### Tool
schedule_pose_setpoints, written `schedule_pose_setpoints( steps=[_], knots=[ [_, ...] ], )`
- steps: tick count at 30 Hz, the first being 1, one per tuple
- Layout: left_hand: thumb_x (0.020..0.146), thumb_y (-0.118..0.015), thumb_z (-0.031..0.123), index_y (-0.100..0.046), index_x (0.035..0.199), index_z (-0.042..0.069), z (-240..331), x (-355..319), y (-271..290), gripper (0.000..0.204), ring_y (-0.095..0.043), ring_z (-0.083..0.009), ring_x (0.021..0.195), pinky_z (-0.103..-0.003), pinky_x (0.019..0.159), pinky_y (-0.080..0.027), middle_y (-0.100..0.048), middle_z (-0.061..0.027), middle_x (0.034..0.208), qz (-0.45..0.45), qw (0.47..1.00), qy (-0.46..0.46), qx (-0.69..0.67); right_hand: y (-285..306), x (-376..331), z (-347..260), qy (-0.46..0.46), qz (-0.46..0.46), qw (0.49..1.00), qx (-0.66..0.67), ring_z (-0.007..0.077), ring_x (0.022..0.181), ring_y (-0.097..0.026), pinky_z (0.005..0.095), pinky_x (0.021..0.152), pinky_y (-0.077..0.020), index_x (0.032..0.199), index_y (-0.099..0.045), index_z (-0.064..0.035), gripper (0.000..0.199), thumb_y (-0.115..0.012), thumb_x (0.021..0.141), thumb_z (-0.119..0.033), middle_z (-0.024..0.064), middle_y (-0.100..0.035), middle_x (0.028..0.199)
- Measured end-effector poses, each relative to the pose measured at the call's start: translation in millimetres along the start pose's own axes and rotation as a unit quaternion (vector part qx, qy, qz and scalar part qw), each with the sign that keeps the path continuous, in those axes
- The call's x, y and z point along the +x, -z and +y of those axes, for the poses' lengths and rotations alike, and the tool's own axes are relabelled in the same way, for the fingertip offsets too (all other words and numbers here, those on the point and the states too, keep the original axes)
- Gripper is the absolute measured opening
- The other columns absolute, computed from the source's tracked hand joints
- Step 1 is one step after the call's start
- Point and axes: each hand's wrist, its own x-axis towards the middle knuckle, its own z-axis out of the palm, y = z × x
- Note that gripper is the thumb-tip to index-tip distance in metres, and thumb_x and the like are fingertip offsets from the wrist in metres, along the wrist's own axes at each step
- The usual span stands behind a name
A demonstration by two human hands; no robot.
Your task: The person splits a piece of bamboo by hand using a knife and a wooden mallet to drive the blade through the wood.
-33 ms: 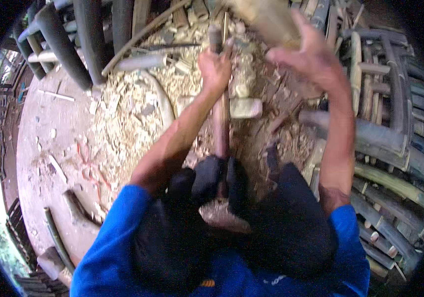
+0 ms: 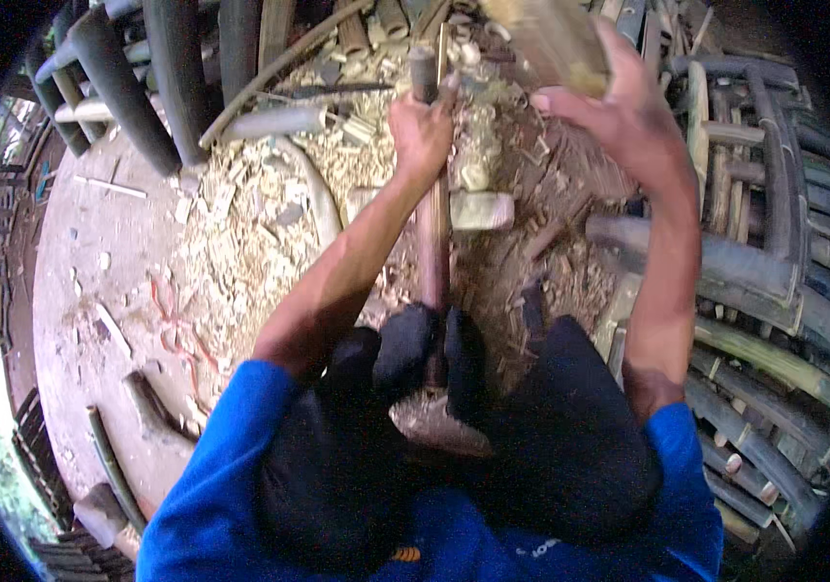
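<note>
Near the top centre, my left hand point(image 2: 422, 138) is closed round a short tool whose dark round handle point(image 2: 423, 73) sticks up above the fist; its lower end is hidden. It sits over a long brown wooden pole point(image 2: 433, 247) running toward me between my dark-clad legs. At the upper right, my right hand point(image 2: 633, 121) grips the end of a thick wooden block point(image 2: 556, 44), thumb and fingers spread round it. The block is smeared by motion and raised apart from the left hand. A pale squared piece of wood point(image 2: 483, 210) lies by the pole.
Wood chips point(image 2: 240, 213) cover the ground ahead and to the left. A curved pale stick point(image 2: 316, 189) lies among them. Bamboo racks point(image 2: 725, 262) line the right side, and dark bamboo posts point(image 2: 124, 92) stand at the upper left. Red string point(image 2: 168, 320) lies at the left.
My right hand and the wooden block have shifted slightly to the right. The left hand, the tool in it and the pole stay where they were.
</note>
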Motion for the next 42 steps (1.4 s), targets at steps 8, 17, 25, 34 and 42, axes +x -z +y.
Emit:
schedule_pose_setpoints(
  steps=[8, 17, 25, 34, 42],
  knots=[
    [0.09, -0.05, 0.012, -0.061, 0.081, 0.005, -73.0, 42.4, 71.8, 0.015, -0.038, -0.0083, 0.042, -0.023, 0.037, -0.031, -0.057, -0.0026, 0.061, -0.078, 0.854, 0.07, -0.51, 33.0, -61.5, -14.8, -0.052, 0.237, 0.961, 0.13, 0.0215, 0.081, -0.063, 0.0328, 0.074, -0.0518, 0.124, -0.047, 0.0044, 0.061, -0.07, 0.075, -0.025, 0.0143, -0.062, 0.095],
    [0.087, -0.069, 0.038, -0.071, 0.085, 0.001, 70.4, 9.5, 17.0, 0.037, -0.062, -0.0141, 0.057, -0.028, 0.057, -0.05, -0.063, -0.0053, 0.062, -0.17, 0.964, -0.203, -0.034, 22.0, -124.9, 20.2, -0.18, 0.243, 0.904, 0.304, 0.0222, 0.078, -0.062, 0.0343, 0.067, -0.0512, 0.119, -0.048, 0.0065, 0.052, -0.065, 0.078, -0.021, 0.016, -0.061, 0.094],
    [0.077, -0.076, 0.055, -0.068, 0.069, -0.001, 28.2, 41.3, -39.9, 0.057, -0.044, -0.0103, 0.044, -0.028, 0.042, -0.032, -0.051, -0.0014, 0.051, -0.345, 0.938, -0.015, -0.029, 20.8, -137.9, 38.1, -0.225, 0.266, 0.874, 0.338, 0.0229, 0.074, -0.064, 0.0336, 0.065, -0.0538, 0.118, -0.05, 0.0073, 0.051, -0.064, 0.08, -0.023, 0.0161, -0.064, 0.092],
    [0.076, -0.074, 0.06, -0.069, 0.068, 0.0, 19.9, 50.4, -40.6, 0.061, -0.04, -0.0094, 0.04, -0.029, 0.042, -0.033, -0.04, 0.001, 0.043, -0.34, 0.94, -0.02, 0.001, 17.8, -140.1, 46.8, -0.232, 0.255, 0.87, 0.353, 0.0235, 0.074, -0.065, 0.0331, 0.065, -0.0552, 0.12, -0.049, 0.0073, 0.052, -0.065, 0.08, -0.022, 0.0171, -0.064, 0.094],
    [0.075, -0.074, 0.063, -0.072, 0.072, 0.005, -1.1, 43.1, -44.6, 0.058, -0.049, -0.012, 0.05, -0.031, 0.053, -0.041, -0.045, 0.0008, 0.048, -0.293, 0.945, -0.135, 0.059, 75.0, -130.9, 55.4, -0.172, 0.237, 0.907, 0.302, 0.0252, 0.084, -0.065, 0.0365, 0.075, -0.0536, 0.12, -0.053, 0.0055, 0.046, -0.062, 0.084, -0.021, 0.016, -0.064, 0.098]
  ],
)
